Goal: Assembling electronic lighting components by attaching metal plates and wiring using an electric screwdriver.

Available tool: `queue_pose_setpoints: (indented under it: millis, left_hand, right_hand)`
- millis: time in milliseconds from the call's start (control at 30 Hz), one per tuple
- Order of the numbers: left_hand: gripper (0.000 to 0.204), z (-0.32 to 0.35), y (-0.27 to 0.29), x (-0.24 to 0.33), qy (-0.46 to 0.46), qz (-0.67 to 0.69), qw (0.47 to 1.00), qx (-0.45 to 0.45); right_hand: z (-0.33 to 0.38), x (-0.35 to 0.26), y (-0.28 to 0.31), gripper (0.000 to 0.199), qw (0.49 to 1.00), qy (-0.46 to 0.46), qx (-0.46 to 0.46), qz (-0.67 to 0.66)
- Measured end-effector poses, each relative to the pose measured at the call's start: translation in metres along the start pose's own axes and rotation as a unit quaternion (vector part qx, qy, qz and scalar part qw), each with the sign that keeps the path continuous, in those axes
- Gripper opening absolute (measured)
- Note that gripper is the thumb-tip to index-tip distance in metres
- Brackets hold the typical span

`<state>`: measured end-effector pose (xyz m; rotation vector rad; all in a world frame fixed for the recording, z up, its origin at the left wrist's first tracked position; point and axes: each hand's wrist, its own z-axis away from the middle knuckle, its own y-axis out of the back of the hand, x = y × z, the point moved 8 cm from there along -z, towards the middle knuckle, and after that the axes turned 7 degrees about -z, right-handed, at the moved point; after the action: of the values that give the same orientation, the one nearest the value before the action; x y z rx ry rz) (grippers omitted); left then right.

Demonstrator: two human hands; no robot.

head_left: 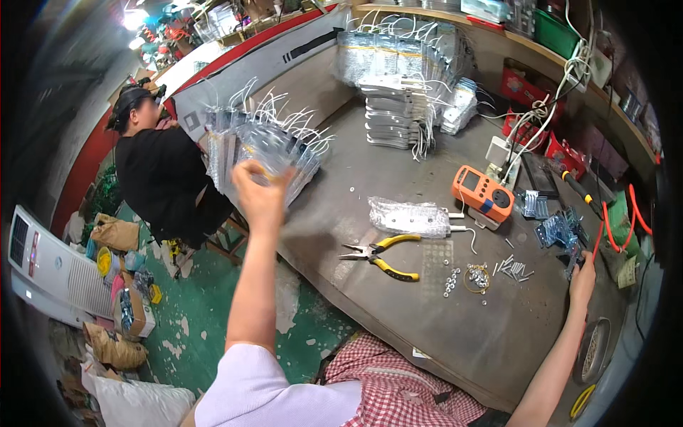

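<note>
At the table's left edge, my left hand is closed against a stack of plastic-wrapped flat units with white wires. Its fingertips pinch at the clear wrap near a yellowish band, and what lies between them is unclear. Far to the right, my right hand has its fingers closed on a small metal bracket at the near end of a pile of bluish metal brackets. One bubble-wrapped unit with white leads lies mid-table. Yellow-and-black pliers rest open-jawed just nearer than it.
An orange meter with a socket stands by tangled white cables. Loose screws and nuts lie toward the front. White metal units and more wrapped units are stacked behind. Another person sits beyond the left edge.
</note>
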<state>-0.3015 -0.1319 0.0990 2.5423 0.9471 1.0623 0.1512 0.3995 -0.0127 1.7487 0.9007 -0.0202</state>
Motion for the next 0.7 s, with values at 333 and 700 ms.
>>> queue_pose_setpoints:
  millis: [333, 700]
  left_hand:
    - [0.037, -0.023, 0.02, -0.083, 0.027, 0.01, 0.999, 0.024]
    - [0.039, 0.036, -0.037, 0.059, -0.235, -0.079, 0.969, -0.012]
  right_hand:
    - [0.037, -0.01, 0.038, 0.04, 0.986, 0.111, 0.124, -0.02]
    - [0.15, -0.01, 0.032, 0.008, 0.905, -0.195, -0.037, -0.376]
